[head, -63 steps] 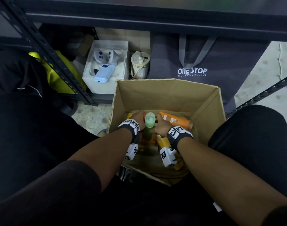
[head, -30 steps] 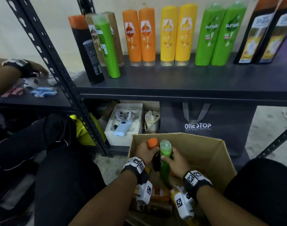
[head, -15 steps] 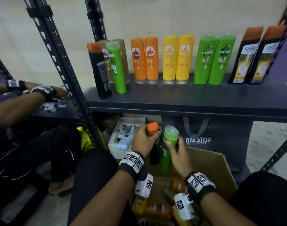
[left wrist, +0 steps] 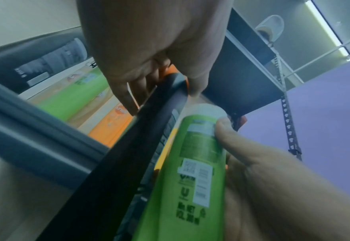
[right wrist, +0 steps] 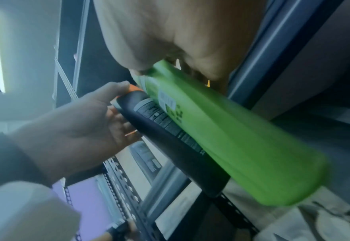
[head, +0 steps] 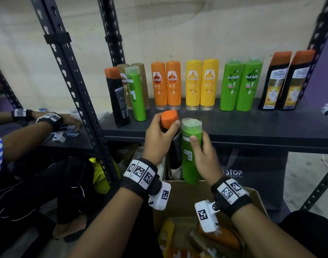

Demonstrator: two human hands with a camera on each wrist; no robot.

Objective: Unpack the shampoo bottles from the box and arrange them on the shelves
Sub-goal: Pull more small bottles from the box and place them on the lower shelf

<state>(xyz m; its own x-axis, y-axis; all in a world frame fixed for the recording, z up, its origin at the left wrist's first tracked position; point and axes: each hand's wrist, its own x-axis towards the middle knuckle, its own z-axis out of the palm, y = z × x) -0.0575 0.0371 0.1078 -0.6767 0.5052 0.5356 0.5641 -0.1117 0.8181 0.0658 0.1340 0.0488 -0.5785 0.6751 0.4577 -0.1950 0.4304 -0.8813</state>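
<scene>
Just in front of the shelf [head: 234, 127], above the box [head: 187, 190], the left hand [head: 157, 140] wraps a black bottle [head: 175, 146] below its orange cap, while the right hand [head: 204, 155] clasps a green bottle [head: 190, 151]. Both bottles stand upright, likely for setting beside the matching pair at the shelf's left end.

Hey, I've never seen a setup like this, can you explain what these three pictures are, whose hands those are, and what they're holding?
No machine here: a person wears a camera on the head and one on each wrist. The big picture is the head view, the other two look along each hand. The left hand grips a black bottle with an orange cap. The right hand grips a green bottle. Both are raised in front of a dark shelf lined with standing shampoo bottles. Below is the cardboard box with more bottles.
</scene>
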